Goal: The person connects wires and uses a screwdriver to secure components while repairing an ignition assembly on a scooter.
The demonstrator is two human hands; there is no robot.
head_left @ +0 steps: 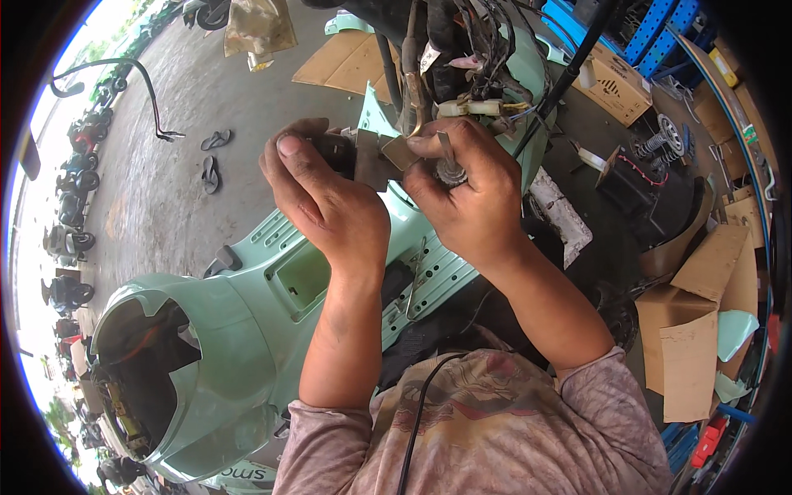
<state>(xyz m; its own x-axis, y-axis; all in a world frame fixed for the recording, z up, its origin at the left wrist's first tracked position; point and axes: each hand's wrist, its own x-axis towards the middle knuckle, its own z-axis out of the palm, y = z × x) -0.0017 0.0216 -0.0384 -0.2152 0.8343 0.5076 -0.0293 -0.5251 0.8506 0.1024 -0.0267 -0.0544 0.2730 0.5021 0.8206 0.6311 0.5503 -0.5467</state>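
My left hand is closed around a dark, rounded part with a flat metal bracket at its side. Fingers cover much of it, so its exact kind is unclear. Close by on the right, my right hand is closed on a small metal piece with a flat tab standing up from a round, ridged end. A brownish flat plate shows at the right fingertips. Both hands are above the mint-green scooter body, in front of its exposed wiring.
Connectors and a metal tube stand just beyond my hands. Cardboard boxes, a shock absorber and a blue rack are at the right. Sandals lie on the floor at left, with parked scooters beyond.
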